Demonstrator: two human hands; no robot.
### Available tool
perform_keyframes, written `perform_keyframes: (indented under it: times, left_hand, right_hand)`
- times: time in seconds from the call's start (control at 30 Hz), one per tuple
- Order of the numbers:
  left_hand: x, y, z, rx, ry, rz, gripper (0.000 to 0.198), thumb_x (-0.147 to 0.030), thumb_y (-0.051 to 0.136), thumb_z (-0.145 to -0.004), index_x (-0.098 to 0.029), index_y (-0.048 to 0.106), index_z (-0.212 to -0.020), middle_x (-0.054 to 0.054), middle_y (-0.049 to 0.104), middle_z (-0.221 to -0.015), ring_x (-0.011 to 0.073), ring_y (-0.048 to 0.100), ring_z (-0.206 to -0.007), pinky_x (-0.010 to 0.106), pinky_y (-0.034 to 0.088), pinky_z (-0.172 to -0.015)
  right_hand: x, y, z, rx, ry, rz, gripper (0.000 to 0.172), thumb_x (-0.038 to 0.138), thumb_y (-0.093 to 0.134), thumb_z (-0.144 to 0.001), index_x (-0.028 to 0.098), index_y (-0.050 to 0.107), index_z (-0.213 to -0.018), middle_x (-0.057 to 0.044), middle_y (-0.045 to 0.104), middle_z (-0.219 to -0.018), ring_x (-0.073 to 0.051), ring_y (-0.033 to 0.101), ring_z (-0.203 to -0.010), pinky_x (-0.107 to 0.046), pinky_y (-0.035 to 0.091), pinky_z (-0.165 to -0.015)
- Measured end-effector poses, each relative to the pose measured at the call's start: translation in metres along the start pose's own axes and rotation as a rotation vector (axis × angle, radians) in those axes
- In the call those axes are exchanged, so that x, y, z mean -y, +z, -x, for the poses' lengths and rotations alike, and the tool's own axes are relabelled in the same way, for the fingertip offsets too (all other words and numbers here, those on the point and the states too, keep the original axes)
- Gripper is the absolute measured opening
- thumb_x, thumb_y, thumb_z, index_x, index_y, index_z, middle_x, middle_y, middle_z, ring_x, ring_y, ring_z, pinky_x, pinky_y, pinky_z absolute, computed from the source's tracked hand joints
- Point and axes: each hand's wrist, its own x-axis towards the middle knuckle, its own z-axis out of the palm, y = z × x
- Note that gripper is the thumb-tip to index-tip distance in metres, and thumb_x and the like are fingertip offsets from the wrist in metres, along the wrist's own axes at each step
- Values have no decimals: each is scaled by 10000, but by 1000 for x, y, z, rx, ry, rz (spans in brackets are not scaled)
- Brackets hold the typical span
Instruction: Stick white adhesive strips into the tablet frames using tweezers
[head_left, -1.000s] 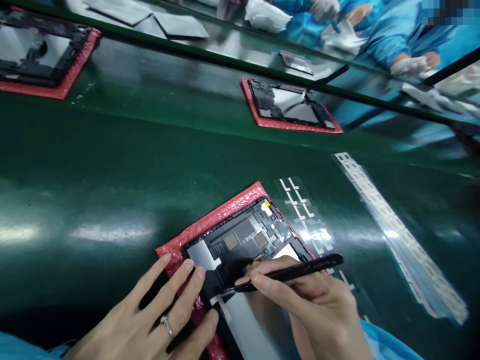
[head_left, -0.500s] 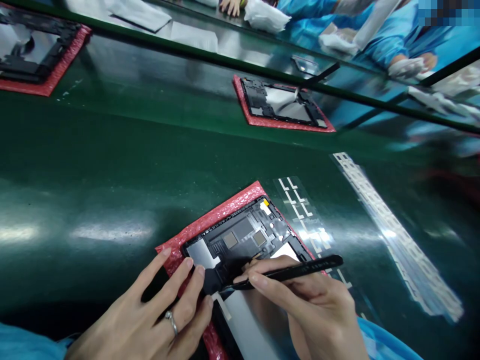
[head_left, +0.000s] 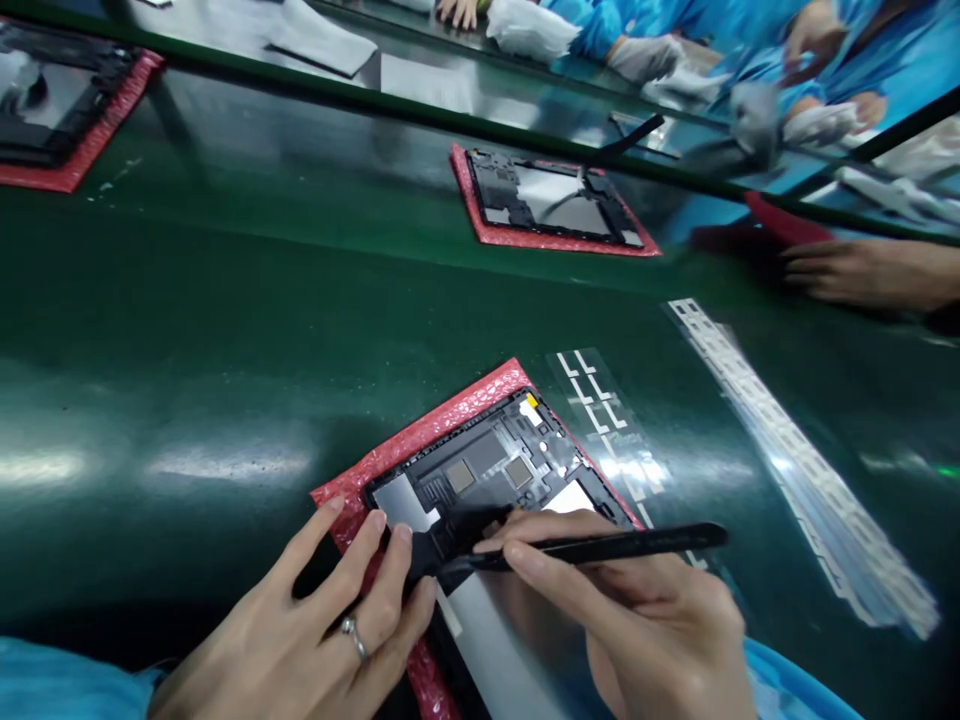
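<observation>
An opened tablet (head_left: 487, 460) lies tilted on a red bubble-wrap bag (head_left: 435, 420), its dark inner parts facing up. My right hand (head_left: 637, 610) pinches black tweezers (head_left: 630, 545), their tips down at the tablet's middle near its left edge. Beside the tips, a pale adhesive strip (head_left: 450, 610) lies along the silvery panel (head_left: 502, 650). My left hand (head_left: 322, 620), with a ring on one finger, rests with spread fingers on the bag and the tablet's left edge. What lies under my right fingers is hidden.
Right of the tablet is a clear sheet with L-shaped white stickers (head_left: 592, 390), then a stack of long sticker strips (head_left: 795, 450). Two more tablets on red bags (head_left: 562, 200) (head_left: 52, 100) lie farther back. At the right a co-worker's hand (head_left: 870, 270) reaches in beside something red.
The tweezers' rear end has swung slightly right and down, and my right hand has shifted a little right. A co-worker's hand has come in at the right. My left hand barely moved.
</observation>
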Motion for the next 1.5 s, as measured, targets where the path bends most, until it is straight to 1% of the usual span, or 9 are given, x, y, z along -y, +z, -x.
perform_keyframes:
  times: [0.1,0.4,0.57,0.67,0.8,0.97,1.2,1.4,1.5]
  left_hand:
    - [-1,0,0,17,-4,-20,381,-410,383,-813,-230,470,-1137,54,561,-1103,251,455,-1038,461,20,-998]
    - [-7,3,0,21,11,-83,465,-487,363,-802,-215,434,-1173,95,546,-1104,292,437,-1036,506,44,-975]
    - [-4,5,0,-19,-41,7,508,-572,373,-755,-234,498,-1114,57,559,-1110,243,456,-1029,437,33,-997]
    - [-3,5,-1,-25,-57,36,469,-554,364,-768,-245,526,-1081,41,572,-1097,228,475,-1019,418,25,-1001]
    - [-3,4,-3,-4,-76,33,450,-540,386,-763,-260,520,-1089,50,570,-1104,240,479,-1023,423,24,-997]
    - [-2,2,-4,6,5,-16,478,-518,445,-738,-223,506,-1109,79,563,-1110,261,483,-1008,454,16,-991]
    - [1,-1,-2,22,29,-44,525,-525,475,-712,-215,480,-1135,80,563,-1111,268,484,-1002,469,8,-991]
    - [0,1,-2,15,37,-33,538,-518,492,-705,-206,475,-1144,95,550,-1125,279,478,-1007,471,16,-991]
    - [-3,3,-1,2,-46,6,461,-517,414,-756,-237,501,-1112,75,553,-1122,263,469,-1024,448,33,-995]
  right_hand:
    - [1,-3,1,-41,6,-66,70,199,640,-663,248,686,-681,-4,682,-727,-189,618,-720,-284,488,-648]
    - [-4,-12,9,54,32,-70,124,167,652,-652,272,685,-709,25,694,-712,-162,632,-706,-228,491,-663]
    - [-12,-9,9,106,44,-81,107,172,644,-661,268,683,-687,29,686,-679,-172,635,-725,-245,482,-675]
    - [-15,-8,8,123,62,-104,88,175,644,-664,252,685,-679,22,684,-679,-180,632,-758,-250,482,-694]
    - [-15,-9,8,164,63,-147,90,170,637,-675,239,691,-693,11,689,-700,-178,628,-773,-254,480,-731]
    - [-16,-10,8,179,78,-127,98,168,632,-683,233,697,-716,3,697,-721,-172,626,-773,-278,444,-827]
    - [-16,-8,7,162,84,-163,99,165,637,-677,236,700,-701,8,697,-698,-164,630,-762,-283,411,-881]
    - [-16,-11,9,200,105,-140,102,188,633,-686,245,699,-739,3,706,-753,-171,619,-830,-274,413,-880]
    - [-16,-12,8,186,67,-111,89,196,627,-695,246,694,-724,11,700,-737,-173,623,-796,-274,443,-825]
